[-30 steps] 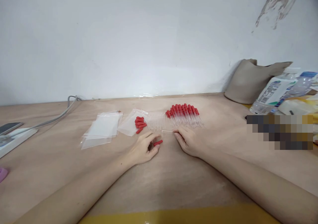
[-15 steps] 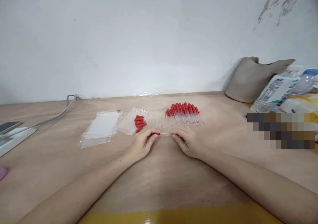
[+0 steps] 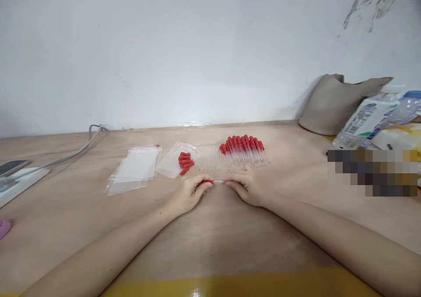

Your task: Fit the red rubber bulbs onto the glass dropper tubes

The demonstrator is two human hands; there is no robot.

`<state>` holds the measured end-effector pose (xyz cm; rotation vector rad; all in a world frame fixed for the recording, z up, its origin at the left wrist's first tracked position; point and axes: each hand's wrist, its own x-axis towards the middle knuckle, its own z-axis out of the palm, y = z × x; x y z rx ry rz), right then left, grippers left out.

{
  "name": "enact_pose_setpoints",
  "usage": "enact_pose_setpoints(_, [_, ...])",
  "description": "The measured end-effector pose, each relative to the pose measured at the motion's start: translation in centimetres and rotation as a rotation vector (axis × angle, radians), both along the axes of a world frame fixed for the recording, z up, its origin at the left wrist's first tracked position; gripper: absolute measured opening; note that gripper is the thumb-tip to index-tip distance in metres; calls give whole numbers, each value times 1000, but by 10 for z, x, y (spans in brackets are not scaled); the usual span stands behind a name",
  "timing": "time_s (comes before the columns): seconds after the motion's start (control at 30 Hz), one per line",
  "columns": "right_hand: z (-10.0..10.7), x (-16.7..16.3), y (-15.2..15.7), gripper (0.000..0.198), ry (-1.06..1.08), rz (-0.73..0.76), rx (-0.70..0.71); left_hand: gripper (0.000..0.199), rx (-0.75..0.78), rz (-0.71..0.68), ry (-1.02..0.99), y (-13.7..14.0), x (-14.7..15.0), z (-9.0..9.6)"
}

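My left hand (image 3: 191,193) is closed on a red rubber dropper bulb (image 3: 210,182), of which only the end shows past the fingertips. My right hand (image 3: 249,188) pinches a thin clear dropper tube (image 3: 219,182), lying level between the hands. The tube's near end meets the bulb's mouth; how deep it sits I cannot tell. Just beyond my left hand lies a small heap of loose red bulbs (image 3: 186,162). Several bare clear tubes (image 3: 208,158) lie in a row right of it. Past my right hand, droppers with red bulbs (image 3: 245,148) lie side by side.
Clear plastic bags (image 3: 136,165) lie stacked on the left, and another bag (image 3: 169,163) lies partly under the bulbs. A grey cable (image 3: 74,154) and a phone (image 3: 13,168) are far left. At right stand a grey-brown container (image 3: 329,106) and a tilted plastic bottle (image 3: 365,119).
The tube and the red bulb, apart before with a small gap, now meet end to end. Both hands have shifted slightly towards me.
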<state>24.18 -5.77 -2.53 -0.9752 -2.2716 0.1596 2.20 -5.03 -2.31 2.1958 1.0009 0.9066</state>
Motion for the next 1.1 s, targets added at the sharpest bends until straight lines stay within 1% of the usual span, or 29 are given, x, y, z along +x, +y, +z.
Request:
enact_pose_setpoints(0.1, [5, 2, 2, 26, -96, 2, 13, 20, 45, -6, 55, -1, 0, 2])
enact_pose_setpoints(0.23, [5, 2, 1, 26, -241, -55, 138, 20, 155, -8, 138, -3, 2, 6])
enact_pose_setpoints(0.3, [1, 1, 0, 26, -253, -92, 191, 20, 186, 14, 140, -3, 2, 6])
enact_pose_setpoints(0.37, [-3, -2, -2, 26, -200, -127, 194, 20, 186, 50, 91, -1, 1, 4])
enact_pose_setpoints(0.47, [-8, -6, -2, 25, -53, -159, 148, 22, 155, 75, 22, 3, -1, 0])
enact_pose_setpoints(0.53, [-9, -7, -2, 23, 9, -126, 108, 22, 153, 68, 27, 5, -3, -1])
enact_pose_setpoints(0.63, [-8, -6, -2, 21, 30, -56, 50, 20, 132, 58, 49, 6, -4, -1])
enact_pose_setpoints(0.7, [-8, -5, -2, 21, 38, -61, 30, 21, 72, 57, 40, 5, -3, -2])
enact_pose_setpoints(0.83, [-7, -8, -4, 22, 48, -81, 20, 24, -73, 60, -59, 4, -2, -6])
enact_pose_setpoints(0.93, [-7, -11, -5, 22, 52, -85, 44, 24, -160, 56, -121, 4, -1, -6])
enact_pose_setpoints(1.0, [-6, -12, -4, 22, 39, -73, 75, 23, -172, 46, -115, 3, 0, -5])
enact_pose_setpoints(1.1, [-6, -12, -3, 22, 1, -46, 108, 23, -143, 34, -80, 2, 0, -3])
